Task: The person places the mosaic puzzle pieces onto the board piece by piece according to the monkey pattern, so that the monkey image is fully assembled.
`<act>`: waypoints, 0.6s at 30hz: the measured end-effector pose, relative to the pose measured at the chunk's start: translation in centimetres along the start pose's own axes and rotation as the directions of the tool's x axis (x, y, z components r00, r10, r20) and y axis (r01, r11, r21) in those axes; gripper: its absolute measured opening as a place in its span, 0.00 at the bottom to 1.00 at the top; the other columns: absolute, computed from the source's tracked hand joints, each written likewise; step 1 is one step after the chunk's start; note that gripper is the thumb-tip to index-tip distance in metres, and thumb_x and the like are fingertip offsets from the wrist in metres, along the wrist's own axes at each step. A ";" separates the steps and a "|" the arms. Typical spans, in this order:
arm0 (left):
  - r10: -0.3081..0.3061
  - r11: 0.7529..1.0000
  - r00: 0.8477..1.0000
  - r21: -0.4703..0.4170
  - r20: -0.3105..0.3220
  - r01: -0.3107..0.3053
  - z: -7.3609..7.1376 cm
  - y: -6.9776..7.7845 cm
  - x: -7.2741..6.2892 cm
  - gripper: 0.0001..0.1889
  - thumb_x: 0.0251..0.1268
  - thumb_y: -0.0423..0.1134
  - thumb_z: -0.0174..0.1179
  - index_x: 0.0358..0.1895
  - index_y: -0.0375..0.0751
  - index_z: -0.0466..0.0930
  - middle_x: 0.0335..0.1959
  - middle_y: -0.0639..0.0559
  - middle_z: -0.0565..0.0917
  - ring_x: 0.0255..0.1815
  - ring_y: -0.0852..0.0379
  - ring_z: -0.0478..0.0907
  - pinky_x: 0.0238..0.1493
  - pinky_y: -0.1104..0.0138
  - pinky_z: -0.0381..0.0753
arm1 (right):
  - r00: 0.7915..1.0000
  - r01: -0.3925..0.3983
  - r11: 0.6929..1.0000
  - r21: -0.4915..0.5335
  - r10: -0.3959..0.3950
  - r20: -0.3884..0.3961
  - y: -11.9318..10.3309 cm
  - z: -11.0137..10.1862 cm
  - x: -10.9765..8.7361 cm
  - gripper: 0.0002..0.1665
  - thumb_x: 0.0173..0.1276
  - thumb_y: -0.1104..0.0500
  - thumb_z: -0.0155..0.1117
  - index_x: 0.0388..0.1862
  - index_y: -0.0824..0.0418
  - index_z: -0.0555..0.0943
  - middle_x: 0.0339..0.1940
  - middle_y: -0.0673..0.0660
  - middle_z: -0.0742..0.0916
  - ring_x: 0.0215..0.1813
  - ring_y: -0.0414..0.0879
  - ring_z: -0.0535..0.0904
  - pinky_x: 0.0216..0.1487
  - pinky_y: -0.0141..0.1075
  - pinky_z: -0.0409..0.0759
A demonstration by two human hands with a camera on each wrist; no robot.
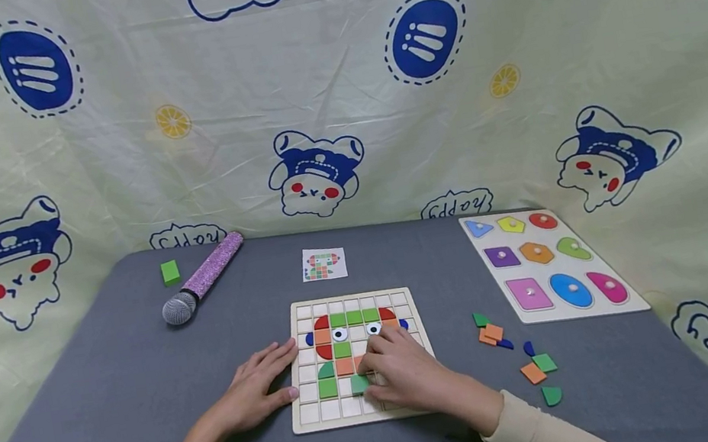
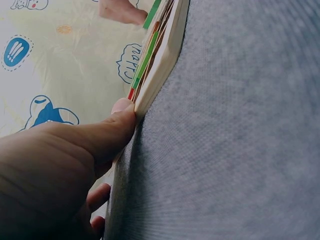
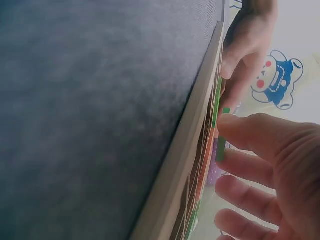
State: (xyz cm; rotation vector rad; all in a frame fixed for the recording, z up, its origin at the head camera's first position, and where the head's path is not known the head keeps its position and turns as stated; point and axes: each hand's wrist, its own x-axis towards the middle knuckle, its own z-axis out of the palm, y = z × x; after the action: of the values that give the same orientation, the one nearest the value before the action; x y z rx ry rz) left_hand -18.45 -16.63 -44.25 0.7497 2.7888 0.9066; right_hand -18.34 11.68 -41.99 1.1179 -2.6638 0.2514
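While the relaxed left hand (image 1: 257,391) touches the pale wooden grid board (image 1: 310,413), the right hand (image 1: 407,369) pinches, just above it, a thin flat green tile (image 1: 360,384), likely light and stiff, best held edgewise.

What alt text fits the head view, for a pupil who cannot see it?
A person's right hand pinches a green tile at a gridded board bearing coloured tiles; the left hand touches the board's left edge. A microphone lies behind to the left, a picture card straight behind, a shape puzzle and loose tiles to the right.
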 end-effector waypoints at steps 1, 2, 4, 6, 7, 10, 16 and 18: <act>-0.001 1.000 1.000 -0.002 0.002 0.001 0.0 0.0 0.0 0.34 0.66 0.49 0.56 0.72 0.43 0.58 0.74 0.47 0.60 0.75 0.38 0.52 0.64 0.36 0.50 | 1.000 0.002 1.000 -0.002 -0.002 -0.001 -0.1 0.1 0.2 0.09 0.52 0.50 0.71 0.33 0.48 0.85 0.33 0.44 0.78 0.40 0.40 0.65 0.46 0.37 0.66; -0.002 1.000 1.000 -0.003 0.003 0.002 0.0 0.0 0.0 0.34 0.66 0.49 0.56 0.72 0.43 0.58 0.74 0.47 0.60 0.75 0.38 0.52 0.64 0.36 0.50 | 1.000 0.004 1.000 -0.005 -0.004 -0.002 -0.2 0.2 0.3 0.09 0.52 0.50 0.71 0.33 0.47 0.85 0.33 0.44 0.78 0.40 0.40 0.65 0.47 0.37 0.66; -0.004 1.000 1.000 -0.006 0.005 0.004 0.0 0.0 0.0 0.34 0.66 0.49 0.56 0.72 0.43 0.58 0.74 0.47 0.60 0.75 0.38 0.52 0.65 0.36 0.50 | 1.000 0.003 1.000 -0.013 -0.003 0.001 -0.3 0.4 0.7 0.09 0.52 0.49 0.72 0.33 0.47 0.85 0.32 0.44 0.78 0.40 0.40 0.65 0.44 0.36 0.65; -0.005 1.000 1.000 -0.008 0.006 0.005 -0.1 0.0 0.0 0.34 0.66 0.49 0.56 0.72 0.43 0.58 0.74 0.47 0.60 0.75 0.38 0.52 0.65 0.36 0.50 | 1.000 -0.001 1.000 -0.029 0.001 0.009 -0.4 0.6 0.9 0.10 0.52 0.48 0.72 0.33 0.47 0.85 0.32 0.44 0.78 0.39 0.40 0.65 0.43 0.35 0.64; -0.006 1.000 1.000 -0.009 0.007 0.006 -0.1 0.0 0.0 0.34 0.66 0.50 0.56 0.72 0.43 0.58 0.74 0.47 0.59 0.75 0.38 0.52 0.65 0.36 0.50 | 1.000 -0.001 0.999 -0.035 0.002 0.016 -0.4 0.6 1.0 0.10 0.53 0.47 0.71 0.33 0.47 0.85 0.32 0.44 0.78 0.39 0.40 0.65 0.42 0.35 0.64; -0.008 1.000 1.000 -0.009 0.008 0.008 0.0 0.0 0.0 0.34 0.66 0.50 0.56 0.72 0.43 0.58 0.75 0.47 0.59 0.75 0.38 0.52 0.65 0.36 0.50 | 0.999 -0.002 0.999 -0.043 0.003 0.036 -0.5 0.7 1.3 0.10 0.53 0.46 0.71 0.33 0.47 0.85 0.33 0.44 0.79 0.38 0.40 0.64 0.42 0.35 0.64; -0.010 1.000 1.000 -0.007 0.008 0.010 0.0 -0.1 0.1 0.34 0.66 0.51 0.56 0.72 0.43 0.58 0.75 0.48 0.59 0.75 0.38 0.51 0.65 0.36 0.50 | 0.998 -0.005 0.999 -0.046 0.008 0.064 -0.7 0.7 1.6 0.11 0.54 0.45 0.70 0.34 0.47 0.85 0.34 0.45 0.80 0.39 0.41 0.65 0.43 0.35 0.65; -0.012 1.000 1.000 -0.007 0.008 0.012 0.0 -0.1 0.1 0.34 0.66 0.51 0.56 0.72 0.43 0.58 0.75 0.48 0.59 0.75 0.38 0.51 0.65 0.36 0.50 | 0.998 -0.008 0.999 -0.050 0.011 0.068 -0.8 0.8 1.6 0.11 0.54 0.45 0.70 0.34 0.47 0.85 0.34 0.45 0.80 0.39 0.41 0.65 0.42 0.35 0.64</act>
State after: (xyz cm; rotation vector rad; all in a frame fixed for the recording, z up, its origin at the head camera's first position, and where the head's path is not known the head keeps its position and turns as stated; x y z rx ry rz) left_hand -18.57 -16.66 -44.32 0.7332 2.7782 0.9088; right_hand -19.03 9.87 -42.20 1.1184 -2.7192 0.1508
